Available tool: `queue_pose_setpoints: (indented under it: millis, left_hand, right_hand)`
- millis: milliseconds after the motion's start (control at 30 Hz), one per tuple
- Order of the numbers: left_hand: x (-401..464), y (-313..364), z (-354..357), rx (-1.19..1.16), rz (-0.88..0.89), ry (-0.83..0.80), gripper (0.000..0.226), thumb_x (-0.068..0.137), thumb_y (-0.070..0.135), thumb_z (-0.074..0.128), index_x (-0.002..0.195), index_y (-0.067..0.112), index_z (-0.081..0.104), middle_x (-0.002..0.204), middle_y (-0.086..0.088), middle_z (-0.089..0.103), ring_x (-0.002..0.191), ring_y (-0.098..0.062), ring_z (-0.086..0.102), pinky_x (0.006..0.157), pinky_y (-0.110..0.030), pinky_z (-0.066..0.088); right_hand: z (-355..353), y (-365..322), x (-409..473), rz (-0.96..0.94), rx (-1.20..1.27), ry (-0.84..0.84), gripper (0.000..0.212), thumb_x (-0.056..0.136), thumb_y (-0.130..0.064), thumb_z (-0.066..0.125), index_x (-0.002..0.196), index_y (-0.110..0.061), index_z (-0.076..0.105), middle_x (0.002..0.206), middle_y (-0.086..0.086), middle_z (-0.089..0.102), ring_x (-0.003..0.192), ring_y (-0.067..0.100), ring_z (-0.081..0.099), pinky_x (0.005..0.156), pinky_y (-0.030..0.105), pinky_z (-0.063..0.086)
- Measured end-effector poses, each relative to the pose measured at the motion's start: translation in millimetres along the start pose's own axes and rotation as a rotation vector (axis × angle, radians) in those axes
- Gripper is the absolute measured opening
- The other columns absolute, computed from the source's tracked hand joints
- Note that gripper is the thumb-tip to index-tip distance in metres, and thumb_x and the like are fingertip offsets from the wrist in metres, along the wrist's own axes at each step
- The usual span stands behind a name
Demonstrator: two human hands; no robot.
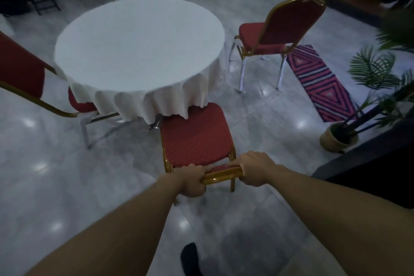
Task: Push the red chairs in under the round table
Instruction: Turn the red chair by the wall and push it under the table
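Red padded chairs with gold metal frames stand around the round table covered with a white cloth (139,51). The nearest chair (197,136) has the front of its seat just under the hanging cloth edge; most of the seat is not under yet. The left hand (192,182) and the right hand (257,169) hold its gold top rail (221,175), the fingers of both wrapped tightly around it.

A straight push could catch the cloth on the seat and drag it, and I think the front legs may hit the metal table leg (158,122) beside the seat. The grey tile floor (67,186) is glossy, so the chair may slide quickly or turn sideways. The right chair (275,33) stands well apart from the table, near a striped rug (322,83) and a potted palm (340,139).
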State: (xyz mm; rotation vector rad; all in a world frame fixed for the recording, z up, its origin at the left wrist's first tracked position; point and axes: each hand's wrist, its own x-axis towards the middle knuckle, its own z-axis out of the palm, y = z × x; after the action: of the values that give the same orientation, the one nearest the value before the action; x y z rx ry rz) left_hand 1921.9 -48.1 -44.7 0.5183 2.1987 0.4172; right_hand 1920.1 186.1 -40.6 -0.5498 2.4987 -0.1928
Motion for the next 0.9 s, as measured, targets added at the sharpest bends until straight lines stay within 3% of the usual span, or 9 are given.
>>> queue_pose_setpoints:
  millis: [133,233,333,467,533,600,767,900]
  left_hand:
    - [14.7,28.4,-2.5,-0.05,-0.04,0.011,0.075,0.088,0.019,0.055,0.156,0.04,0.033,0.101,0.001,0.06,0.093,-0.023,0.062,0.095,-0.048,0.056]
    - [28.3,45.8,-4.2,-0.082,-0.083,0.066,0.073,0.086,0.017,0.056,0.154,0.038,0.039,0.107,-0.003,0.065,0.096,-0.025,0.066,0.093,-0.047,0.057]
    - [41.4,72.3,1.7,-0.131,-0.133,0.107,0.078,0.082,0.02,0.054,0.155,0.042,0.037,0.108,-0.002,0.065,0.098,-0.025,0.065,0.093,-0.045,0.057]
    - [55.0,81.2,4.2,-0.156,-0.14,0.174,0.079,0.079,0.02,0.053,0.154,0.043,0.04,0.109,-0.003,0.068,0.1,-0.027,0.066,0.089,-0.04,0.056]
    - [58.0,81.7,4.4,-0.183,-0.138,0.184,0.08,0.076,0.022,0.05,0.152,0.045,0.041,0.104,-0.003,0.071,0.093,-0.024,0.068,0.082,-0.033,0.056]
    - [62.7,78.5,-0.3,-0.195,-0.129,0.19,0.081,0.074,0.022,0.049,0.151,0.047,0.042,0.099,-0.001,0.072,0.088,-0.022,0.069,0.075,-0.028,0.053]
    - [82.2,63.1,-29.8,-0.213,-0.132,0.228,0.079,0.075,0.02,0.049,0.147,0.052,0.045,0.101,-0.001,0.073,0.09,-0.024,0.069,0.081,-0.035,0.058]
    - [99.0,44.1,-57.4,-0.194,-0.143,0.221,0.082,0.071,0.025,0.047,0.148,0.052,0.043,0.103,0.0,0.073,0.095,-0.025,0.068,0.09,-0.044,0.057]
  right_hand:
    - [-14.3,32.3,4.6,-0.035,-0.038,-0.03,0.053,0.094,-0.019,0.056,0.13,-0.057,0.06,0.084,-0.009,0.06,0.077,0.018,0.058,0.067,0.035,0.05]
    - [-23.8,56.4,6.0,-0.045,-0.066,-0.065,0.035,0.092,-0.017,0.056,0.095,-0.05,0.065,0.082,-0.005,0.064,0.076,0.021,0.063,0.068,0.036,0.054]
    - [-33.4,81.9,4.5,-0.09,-0.111,-0.067,0.022,0.092,-0.017,0.058,0.081,-0.036,0.058,0.079,-0.006,0.06,0.075,0.022,0.062,0.07,0.037,0.056]
    - [-38.4,101.9,7.7,-0.142,-0.116,-0.079,0.034,0.086,-0.015,0.057,0.102,-0.044,0.066,0.085,0.0,0.061,0.077,0.025,0.06,0.067,0.034,0.046]
    - [-38.6,108.4,13.6,-0.162,-0.109,-0.079,0.034,0.083,-0.016,0.056,0.1,-0.044,0.064,0.086,0.002,0.066,0.076,0.027,0.063,0.067,0.036,0.052]
    - [-42.8,112.8,21.4,-0.188,-0.105,-0.065,0.038,0.083,-0.016,0.057,0.11,-0.038,0.07,0.086,0.001,0.068,0.078,0.027,0.065,0.069,0.036,0.054]
    - [-69.4,119.5,57.1,-0.236,-0.12,-0.055,0.04,0.088,-0.015,0.058,0.115,-0.042,0.07,0.074,-0.012,0.048,0.076,0.022,0.056,0.068,0.031,0.041]
    - [-89.2,121.8,87.7,-0.229,-0.119,-0.032,0.041,0.089,-0.017,0.058,0.119,-0.043,0.071,0.08,-0.012,0.054,0.077,0.019,0.056,0.07,0.032,0.044]
